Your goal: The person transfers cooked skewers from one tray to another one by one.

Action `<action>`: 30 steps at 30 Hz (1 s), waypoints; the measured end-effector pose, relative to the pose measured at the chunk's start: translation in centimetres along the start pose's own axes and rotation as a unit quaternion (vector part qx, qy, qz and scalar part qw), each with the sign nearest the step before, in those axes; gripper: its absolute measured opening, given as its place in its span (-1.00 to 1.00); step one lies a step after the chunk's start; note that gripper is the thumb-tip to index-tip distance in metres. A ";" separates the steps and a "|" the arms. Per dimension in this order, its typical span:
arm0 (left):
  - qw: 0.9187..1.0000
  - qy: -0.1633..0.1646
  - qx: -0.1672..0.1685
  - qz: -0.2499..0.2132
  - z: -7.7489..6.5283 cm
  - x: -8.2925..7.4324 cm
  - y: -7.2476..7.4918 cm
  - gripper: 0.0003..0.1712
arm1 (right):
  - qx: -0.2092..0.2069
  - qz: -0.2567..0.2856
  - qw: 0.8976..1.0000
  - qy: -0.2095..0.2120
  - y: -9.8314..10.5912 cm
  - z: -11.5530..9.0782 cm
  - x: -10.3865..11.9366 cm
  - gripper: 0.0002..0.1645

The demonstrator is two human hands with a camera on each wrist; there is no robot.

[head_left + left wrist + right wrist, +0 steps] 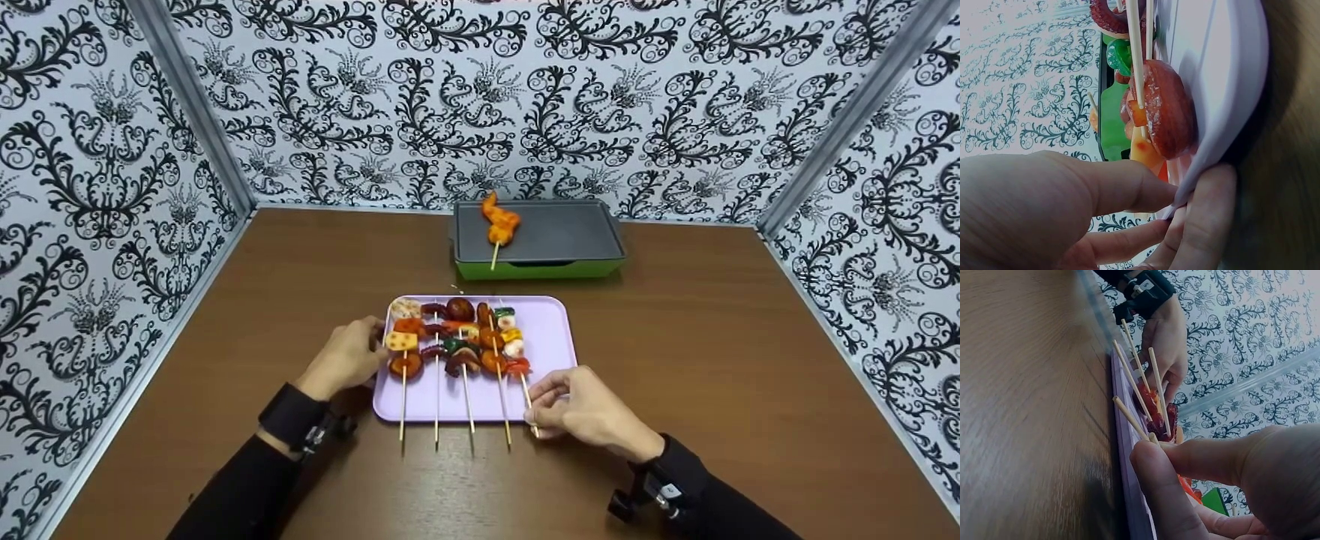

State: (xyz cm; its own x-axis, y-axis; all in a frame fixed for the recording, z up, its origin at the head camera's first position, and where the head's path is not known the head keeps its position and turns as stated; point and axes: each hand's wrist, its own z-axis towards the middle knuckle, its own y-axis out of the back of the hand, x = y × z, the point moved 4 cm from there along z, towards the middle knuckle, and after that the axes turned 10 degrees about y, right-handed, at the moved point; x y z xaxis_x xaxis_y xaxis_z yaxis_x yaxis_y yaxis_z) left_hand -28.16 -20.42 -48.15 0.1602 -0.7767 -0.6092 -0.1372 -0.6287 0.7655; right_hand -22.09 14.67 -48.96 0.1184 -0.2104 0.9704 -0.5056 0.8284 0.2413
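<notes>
A pale purple tray [551, 330] lies on the table with several food skewers side by side, their sticks jutting past its near edge. My left hand [349, 356] grips the tray's left rim; in the left wrist view the thumb is above the rim [1241, 73] and fingers lie beneath it. Between thumb and fingers, my right hand [581, 409] pinches the stick of the rightmost skewer [514, 348], whose food pieces rest on the tray. Beside the left hand is a skewer with a round brown slice [406, 365], seen close up in the left wrist view.
Behind the tray stands a green grill [540, 268] with a grey top plate [562, 229]. One orange meat skewer [501, 225] lies on that plate, its stick pointing toward me. Patterned walls [487, 97] enclose the brown table [675, 300] at the back and both sides.
</notes>
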 end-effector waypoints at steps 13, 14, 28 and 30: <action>1.000 -0.001 0.002 -0.013 -0.2 0.1 -0.1 -0.46 | -0.004 -0.027 1.000 -0.011 -0.1 0.2 -0.3 -0.63; 1.000 0.001 0.003 -0.015 -0.2 0.1 -0.1 -0.46 | -0.005 -0.029 1.000 -0.011 -0.1 0.2 -0.3 -0.63; 0.999 0.014 0.013 -0.036 -0.1 0.1 -0.2 -0.44 | -0.011 -0.097 0.995 0.016 0.3 0.0 0.3 -0.73; 0.999 0.017 0.015 -0.035 -0.1 0.1 -0.2 -0.43 | -0.012 -0.104 0.994 0.020 0.4 0.0 0.3 -0.75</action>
State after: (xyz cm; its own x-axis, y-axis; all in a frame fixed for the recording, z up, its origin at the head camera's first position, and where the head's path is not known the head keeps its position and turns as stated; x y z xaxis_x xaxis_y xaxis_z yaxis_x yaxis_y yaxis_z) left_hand -28.02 -20.38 -48.31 0.2039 -0.7291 -0.6533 -0.1529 -0.6828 0.7144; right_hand -22.25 14.91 -48.60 0.2526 -0.3588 0.8986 -0.4467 0.7805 0.4373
